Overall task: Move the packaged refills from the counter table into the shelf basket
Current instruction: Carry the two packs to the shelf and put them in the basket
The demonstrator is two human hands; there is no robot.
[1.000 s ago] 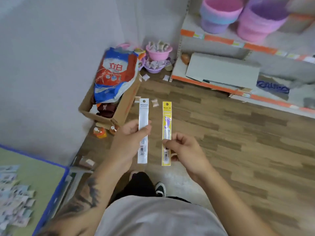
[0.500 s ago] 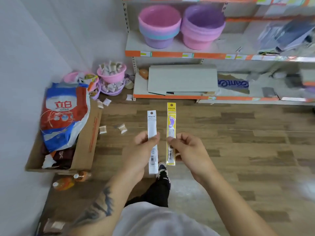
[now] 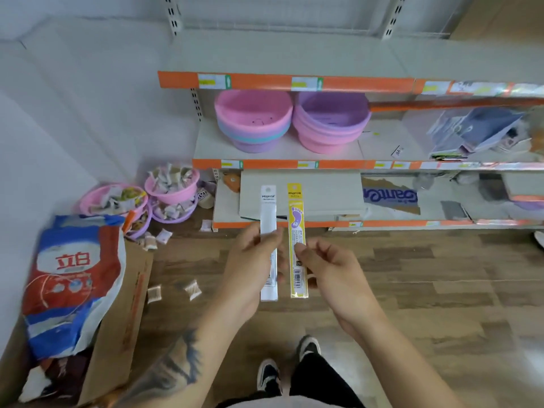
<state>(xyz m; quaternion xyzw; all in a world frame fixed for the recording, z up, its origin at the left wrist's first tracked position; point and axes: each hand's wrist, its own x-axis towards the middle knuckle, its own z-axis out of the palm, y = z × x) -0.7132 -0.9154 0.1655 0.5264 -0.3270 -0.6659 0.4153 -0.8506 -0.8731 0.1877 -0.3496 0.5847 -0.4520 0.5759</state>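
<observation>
Head view: the left hand [image 3: 250, 266] pinches a white refill pack [image 3: 268, 231] between thumb and curled fingers — upright, at 12 o'clock from the shoes [image 3: 269, 378]. Just beside it, the right hand [image 3: 332, 275] pinches a yellow refill pack [image 3: 296, 219] — other fingers loosely curled. Both packs hang before the shelf [image 3: 282, 164].

My left hand [image 3: 250, 260] pinches a white refill pack [image 3: 268, 219] in glossy clear plastic; my right hand [image 3: 326, 269] pinches a shiny yellow refill pack [image 3: 295, 213]. The floor [image 3: 441, 290] is matt wood-look plank. The basins [image 3: 256, 119] are smooth plastic, the box [image 3: 123, 319] plain cardboard.
</observation>
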